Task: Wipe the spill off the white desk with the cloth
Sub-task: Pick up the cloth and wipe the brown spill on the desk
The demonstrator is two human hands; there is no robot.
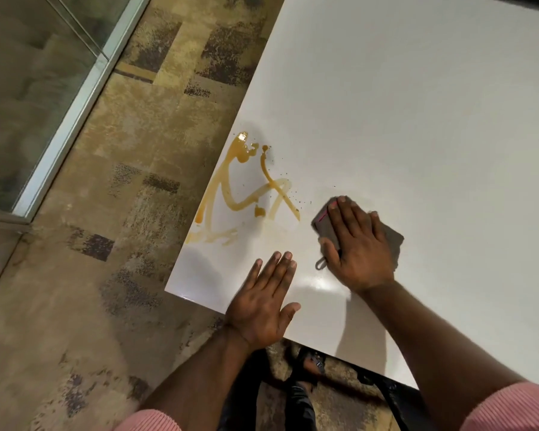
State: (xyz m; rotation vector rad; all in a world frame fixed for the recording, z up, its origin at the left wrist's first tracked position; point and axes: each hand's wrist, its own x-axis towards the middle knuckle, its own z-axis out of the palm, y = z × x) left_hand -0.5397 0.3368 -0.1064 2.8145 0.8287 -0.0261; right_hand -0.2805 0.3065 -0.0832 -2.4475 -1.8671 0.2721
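Observation:
A brown liquid spill (246, 194) streaks the white desk (417, 119) near its left edge, with small droplets scattered to its right. A folded grey cloth (392, 241) with a small loop lies flat on the desk just right of the spill. My right hand (358, 244) presses down on the cloth with fingers spread over it. My left hand (262, 303) rests flat on the desk near the front corner, fingers apart, holding nothing. The cloth's left edge sits a short gap from the nearest streak.
The desk's left and front edges drop to a patterned brown carpet (122, 244). A glass partition with a pale frame (59, 126) stands at the far left. A sandalled foot (308, 365) shows under the desk's front edge.

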